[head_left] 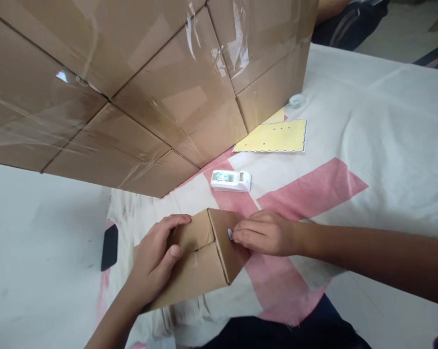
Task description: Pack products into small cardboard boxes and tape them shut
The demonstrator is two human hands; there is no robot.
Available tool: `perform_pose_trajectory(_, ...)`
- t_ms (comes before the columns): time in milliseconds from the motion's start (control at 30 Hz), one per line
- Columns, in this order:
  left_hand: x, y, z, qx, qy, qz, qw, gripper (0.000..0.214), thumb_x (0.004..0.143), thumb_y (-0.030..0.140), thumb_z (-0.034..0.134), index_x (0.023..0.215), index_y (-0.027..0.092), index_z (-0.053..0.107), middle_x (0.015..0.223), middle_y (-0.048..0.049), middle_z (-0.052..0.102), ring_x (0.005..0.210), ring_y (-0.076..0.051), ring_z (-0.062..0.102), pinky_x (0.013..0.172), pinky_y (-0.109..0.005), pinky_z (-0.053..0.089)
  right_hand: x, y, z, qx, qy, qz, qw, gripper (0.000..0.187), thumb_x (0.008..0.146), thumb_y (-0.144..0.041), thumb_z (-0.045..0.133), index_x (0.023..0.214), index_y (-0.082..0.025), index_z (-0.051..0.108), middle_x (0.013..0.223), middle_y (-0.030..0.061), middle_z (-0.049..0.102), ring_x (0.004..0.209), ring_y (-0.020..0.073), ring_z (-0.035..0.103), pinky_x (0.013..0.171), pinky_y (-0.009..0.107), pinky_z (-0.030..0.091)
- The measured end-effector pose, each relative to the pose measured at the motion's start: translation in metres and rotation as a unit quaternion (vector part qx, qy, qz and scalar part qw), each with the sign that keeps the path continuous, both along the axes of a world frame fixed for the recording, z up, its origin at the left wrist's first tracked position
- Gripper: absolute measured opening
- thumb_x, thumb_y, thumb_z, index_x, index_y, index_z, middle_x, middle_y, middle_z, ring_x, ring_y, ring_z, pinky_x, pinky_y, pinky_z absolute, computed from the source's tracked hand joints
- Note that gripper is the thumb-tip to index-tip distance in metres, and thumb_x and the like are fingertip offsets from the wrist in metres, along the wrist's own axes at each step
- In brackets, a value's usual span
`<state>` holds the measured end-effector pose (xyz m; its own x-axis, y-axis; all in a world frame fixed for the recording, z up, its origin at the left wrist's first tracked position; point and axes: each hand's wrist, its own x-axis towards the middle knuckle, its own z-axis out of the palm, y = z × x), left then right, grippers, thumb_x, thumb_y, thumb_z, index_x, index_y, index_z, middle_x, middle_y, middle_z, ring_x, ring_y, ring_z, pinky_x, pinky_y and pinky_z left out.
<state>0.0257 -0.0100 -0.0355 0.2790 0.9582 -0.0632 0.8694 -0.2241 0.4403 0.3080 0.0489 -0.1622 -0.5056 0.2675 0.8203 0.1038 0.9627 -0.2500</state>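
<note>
A small brown cardboard box (204, 257) lies on the white and pink cloth (367, 160) in front of me. My left hand (155, 257) rests on top of the box, fingers curled over its closed flaps. My right hand (264, 232) presses its fingertips against the box's right end panel, on a small pale sticker (230, 234). Just beyond the box lies a white tape dispenser (231, 180).
A wall of large taped cardboard cartons (142, 82) fills the upper left. A yellow sticker sheet (273, 136) and a clear tape roll (297, 101) lie at the cartons' right foot. A black phone (109, 247) lies at the left, on the cloth's edge. Another person's dark clothing (349, 22) shows top right.
</note>
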Motion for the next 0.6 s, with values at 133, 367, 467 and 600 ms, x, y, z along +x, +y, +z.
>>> perform_pose_trajectory(133,0.002,-0.0002,0.0011,-0.007,-0.009,-0.004,1.0,0.046,0.104,0.062,0.033,0.135,0.033,0.049,0.132,-0.006,0.062,0.125,-0.028,0.057,0.104,-0.042,0.042,-0.0006,0.0003,-0.0007,-0.024,0.014,0.007,1.0,0.014,0.103,-0.011,0.052,0.105,-0.013,0.066,0.091,0.0059,0.075,0.07,0.014,0.066,0.056,0.027,0.052)
perform_pose_trajectory(367,-0.0008,-0.0007,-0.0002,0.004,-0.002,-0.005,1.0,0.041,0.104,0.059,0.037,0.135,0.034,0.048,0.133,-0.0047,0.061,0.126,-0.027,0.056,0.102,-0.041,0.042,0.0042,0.0014,-0.006,-0.149,-0.01,0.16,0.976,0.029,0.103,-0.019,0.052,0.127,-0.011,0.066,0.08,0.004,0.071,0.063,0.013,0.064,0.054,0.026,0.049)
perform_pose_trajectory(467,-0.0027,-0.0008,-0.0005,0.008,0.007,-0.004,1.0,0.042,0.104,0.059,0.035,0.136,0.034,0.047,0.132,-0.005,0.061,0.125,-0.027,0.057,0.101,-0.041,0.042,0.003,0.0022,-0.0046,-0.222,0.03,0.162,0.961,0.035,0.101,-0.016,0.053,0.134,-0.014,0.064,0.07,-0.0003,0.066,0.056,0.0121,0.058,0.053,0.024,0.045)
perform_pose_trajectory(600,-0.0029,-0.0007,-0.0001,0.016,0.016,-0.016,1.0,0.045,0.103,0.062,0.036,0.137,0.035,0.046,0.132,-0.0055,0.061,0.123,-0.028,0.057,0.1,-0.042,0.044,-0.0003,0.0023,-0.0022,-0.27,0.049,0.159,0.948,0.04,0.101,-0.013,0.053,0.139,-0.016,0.062,0.07,-0.0014,0.066,0.057,0.0119,0.056,0.054,0.024,0.044)
